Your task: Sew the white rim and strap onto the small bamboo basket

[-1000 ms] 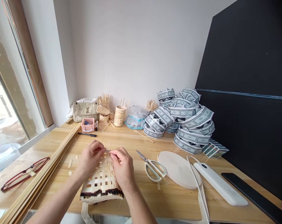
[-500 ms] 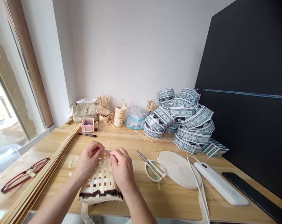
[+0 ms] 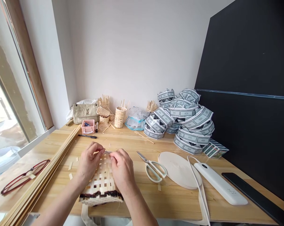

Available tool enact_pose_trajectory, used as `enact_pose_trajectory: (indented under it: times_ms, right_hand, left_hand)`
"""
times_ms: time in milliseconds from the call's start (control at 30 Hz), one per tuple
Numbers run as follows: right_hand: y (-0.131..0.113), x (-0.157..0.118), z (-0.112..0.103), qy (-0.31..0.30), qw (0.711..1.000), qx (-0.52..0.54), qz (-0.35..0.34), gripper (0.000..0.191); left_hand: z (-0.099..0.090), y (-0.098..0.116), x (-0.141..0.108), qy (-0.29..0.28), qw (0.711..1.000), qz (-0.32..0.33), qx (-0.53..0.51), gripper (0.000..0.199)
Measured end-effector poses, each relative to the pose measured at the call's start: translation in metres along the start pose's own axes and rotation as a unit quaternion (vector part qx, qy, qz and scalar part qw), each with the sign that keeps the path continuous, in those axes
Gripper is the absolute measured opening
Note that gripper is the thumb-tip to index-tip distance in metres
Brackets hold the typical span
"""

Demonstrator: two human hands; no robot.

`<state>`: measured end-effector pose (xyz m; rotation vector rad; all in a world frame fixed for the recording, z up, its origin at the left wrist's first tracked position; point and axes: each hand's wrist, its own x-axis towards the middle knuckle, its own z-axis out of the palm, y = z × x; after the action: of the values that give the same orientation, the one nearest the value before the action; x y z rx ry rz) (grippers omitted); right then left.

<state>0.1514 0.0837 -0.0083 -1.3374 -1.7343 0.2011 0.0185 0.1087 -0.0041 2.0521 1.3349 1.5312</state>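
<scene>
A woven bamboo panel [image 3: 102, 180] of pale crossed strips, with a dark fringed band along its near edge [image 3: 101, 194], rests on the wooden table [image 3: 59, 194]. My left hand [image 3: 89, 164] pinches its far edge. My right hand [image 3: 121, 168] grips the same edge close by. A thin silvery pin or needle [image 3: 107, 152] shows between my fingers, its exact grip hidden. My hands cover the panel's upper corners.
Kitchen scissors [image 3: 151, 169] and a cream tape roll [image 3: 179, 170] lie right of my hands. To the left are long bamboo strips [image 3: 48, 163] and red glasses [image 3: 24, 178]. Patterned ribbon rolls [image 3: 186, 121] are heaped behind.
My hands have drawn slightly closer together at the panel's far edge. The panel has shifted a little left, and the whole view has tilted slightly.
</scene>
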Motion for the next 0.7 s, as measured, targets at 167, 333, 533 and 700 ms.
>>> enact_pose_trajectory:
  times_ms: [167,333,533,700]
  right_hand:
    - [-0.001,0.002,-0.001,-0.006,1.000,-0.005,0.009,0.025]
    - [-0.004,0.006,-0.002,-0.027,0.999,0.025,0.029,0.030]
    - [-0.007,0.018,-0.002,-0.072,0.991,0.100,0.049,0.034]
    - [-0.004,0.027,-0.002,-0.094,0.985,0.121,0.073,0.027]
  left_hand:
    - [0.000,-0.003,-0.003,0.020,1.000,0.013,0.017,0.014]
    - [-0.002,-0.003,-0.003,0.006,0.999,0.023,0.032,0.014]
    - [-0.003,-0.002,-0.005,-0.031,0.998,0.037,0.044,0.015]
    - [-0.006,0.001,-0.005,-0.073,0.997,0.012,0.012,0.015]
